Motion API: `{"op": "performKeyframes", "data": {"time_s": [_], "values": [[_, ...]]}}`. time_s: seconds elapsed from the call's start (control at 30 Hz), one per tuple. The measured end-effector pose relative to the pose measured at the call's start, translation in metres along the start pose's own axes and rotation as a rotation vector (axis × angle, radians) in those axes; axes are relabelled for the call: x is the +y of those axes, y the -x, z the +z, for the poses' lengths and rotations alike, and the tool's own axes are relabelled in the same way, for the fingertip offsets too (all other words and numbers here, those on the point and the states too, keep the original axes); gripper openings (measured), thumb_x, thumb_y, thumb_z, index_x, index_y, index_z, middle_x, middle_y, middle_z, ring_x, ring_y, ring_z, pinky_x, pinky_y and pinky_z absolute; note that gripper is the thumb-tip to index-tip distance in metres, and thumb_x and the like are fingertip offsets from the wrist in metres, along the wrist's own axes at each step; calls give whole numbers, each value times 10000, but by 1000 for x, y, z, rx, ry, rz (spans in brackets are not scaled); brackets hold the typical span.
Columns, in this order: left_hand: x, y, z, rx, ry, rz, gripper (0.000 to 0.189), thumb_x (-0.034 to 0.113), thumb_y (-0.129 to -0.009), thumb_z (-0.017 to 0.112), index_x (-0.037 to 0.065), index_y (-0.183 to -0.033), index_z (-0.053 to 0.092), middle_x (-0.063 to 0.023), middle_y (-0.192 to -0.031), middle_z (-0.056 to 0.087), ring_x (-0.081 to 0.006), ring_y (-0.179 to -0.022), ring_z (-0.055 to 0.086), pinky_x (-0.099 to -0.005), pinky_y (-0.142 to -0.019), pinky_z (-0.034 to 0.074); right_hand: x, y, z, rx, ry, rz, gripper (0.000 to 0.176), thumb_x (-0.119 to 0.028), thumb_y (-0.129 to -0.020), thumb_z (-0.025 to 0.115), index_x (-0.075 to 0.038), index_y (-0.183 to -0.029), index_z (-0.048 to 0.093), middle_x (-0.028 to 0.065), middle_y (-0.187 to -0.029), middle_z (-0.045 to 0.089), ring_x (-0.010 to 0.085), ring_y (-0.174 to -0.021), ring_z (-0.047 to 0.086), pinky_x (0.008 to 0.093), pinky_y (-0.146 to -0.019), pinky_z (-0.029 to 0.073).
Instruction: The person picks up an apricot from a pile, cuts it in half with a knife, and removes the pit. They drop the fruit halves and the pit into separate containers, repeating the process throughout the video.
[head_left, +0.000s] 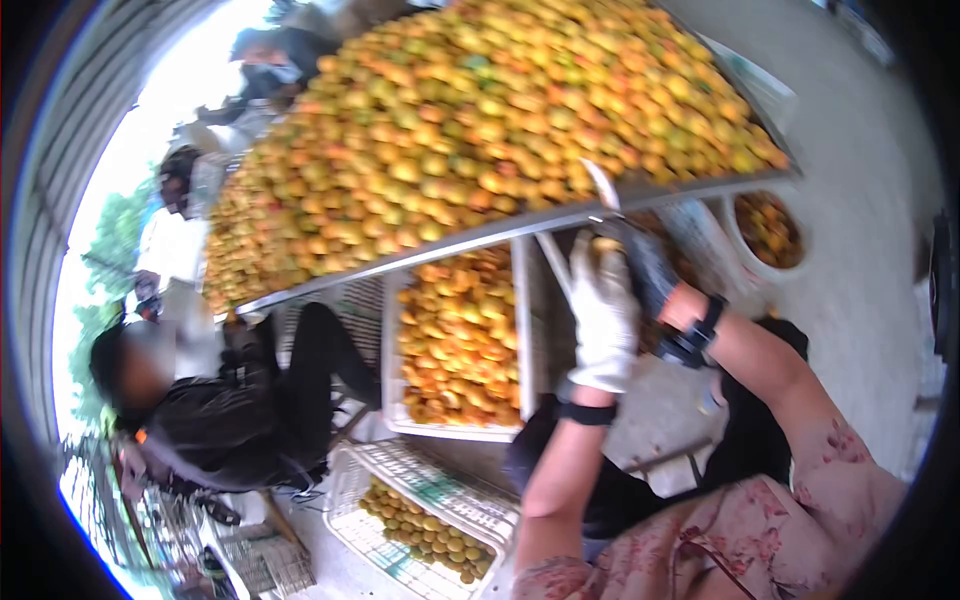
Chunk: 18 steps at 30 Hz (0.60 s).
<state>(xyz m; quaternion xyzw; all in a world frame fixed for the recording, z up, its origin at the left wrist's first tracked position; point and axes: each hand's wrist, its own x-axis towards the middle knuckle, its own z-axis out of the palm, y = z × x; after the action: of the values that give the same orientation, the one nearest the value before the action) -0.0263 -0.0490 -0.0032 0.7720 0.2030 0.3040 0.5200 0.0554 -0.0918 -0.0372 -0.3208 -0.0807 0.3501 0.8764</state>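
Note:
My left hand [605, 320], in a white glove, is near the front edge of the fruit table with its fingers curled around a small yellow-orange fruit [605, 243]. Right beside it, my right hand [648, 262] wears a dark glove and is closed on a knife [602, 186]. The pale curved blade points up and away, overlapping the heap of apricot-like fruits [470, 130] in this view. Motion blur smears the fingertips of both hands. The metal rim [430, 247] of the table runs just beyond them.
Below the rim stands a white crate [525, 330] of orange fruits, with a white basket [345, 470] of greener fruits in front. A white bucket [733, 232] of fruit stands right. A seated person [230, 420] in dark clothes works at left; other people are behind.

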Motion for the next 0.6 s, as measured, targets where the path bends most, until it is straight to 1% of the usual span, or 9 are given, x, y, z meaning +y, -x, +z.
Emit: {"op": "performKeyframes", "data": {"time_s": [0.03,0.1,0.2,0.27,0.3,0.37,0.43,0.5,0.6], "values": [[-5,1,8,49,-17,-40,583,111,-942,506,-21,-1436,226,-158,-1198,568,-210,-1016,564,-326,-911,437,-5,1,4,93,176,-43,147,-139,-934,512,-60,-1002,616,7,-897,624,107,-827,577,263,-791,486],[-20,-3,22,98,247,14,498,62,-906,573,-43,-1345,364,-162,-1136,579,-185,-951,587,-279,-852,469,2,-13,-11,115,105,-131,122,-138,-922,535,-64,-955,626,-4,-879,610,106,-816,575,261,-760,482],[-15,-11,13,160,56,212,365,66,-887,612,-29,-1215,484,-108,-1043,584,-141,-869,573,-262,-798,479,-11,-10,7,215,40,-97,83,-125,-898,581,-78,-941,634,-13,-848,612,102,-772,577,262,-718,489],[1,-12,2,101,404,-19,258,69,-860,653,7,-1090,555,-44,-952,579,-112,-779,547,-239,-732,473,-16,-9,17,175,60,-61,73,-113,-878,619,-89,-942,644,-10,-825,617,96,-738,579,263,-686,493],[9,-14,-6,121,608,-175,184,135,-858,663,55,-997,572,-6,-887,579,-93,-740,530,-235,-682,456,-21,-6,28,263,222,-59,78,-108,-865,641,-90,-940,650,-21,-763,614,89,-658,572,240,-595,478],[-10,-24,-14,234,803,-240,203,255,-880,625,79,-960,566,-5,-855,583,-108,-717,541,-258,-664,457,-33,-5,26,262,437,-88,88,-107,-866,641,-90,-952,651,-26,-713,607,84,-574,549,219,-503,434],[-27,-26,-28,130,997,-387,232,300,-894,537,82,-971,561,-42,-831,588,-180,-698,585,-313,-675,493,-46,-4,26,211,434,-147,65,-169,-893,612,-107,-875,618,-28,-624,566,74,-482,493,211,-436,384],[-22,-26,-27,101,1069,-402,237,276,-883,536,66,-991,564,-66,-840,598,-211,-722,615,-351,-681,525,-69,-2,29,-75,15,17,188,-253,-925,560,-134,-781,539,-27,-554,484,79,-439,431,238,-417,364],[-16,-23,-16,-123,1156,-378,264,260,-907,505,54,-1059,566,-97,-916,614,-227,-736,629,-353,-631,545,-84,-8,36,-149,-131,-65,262,-316,-931,528,-152,-734,475,-35,-510,388,94,-412,368,262,-407,323]]}}
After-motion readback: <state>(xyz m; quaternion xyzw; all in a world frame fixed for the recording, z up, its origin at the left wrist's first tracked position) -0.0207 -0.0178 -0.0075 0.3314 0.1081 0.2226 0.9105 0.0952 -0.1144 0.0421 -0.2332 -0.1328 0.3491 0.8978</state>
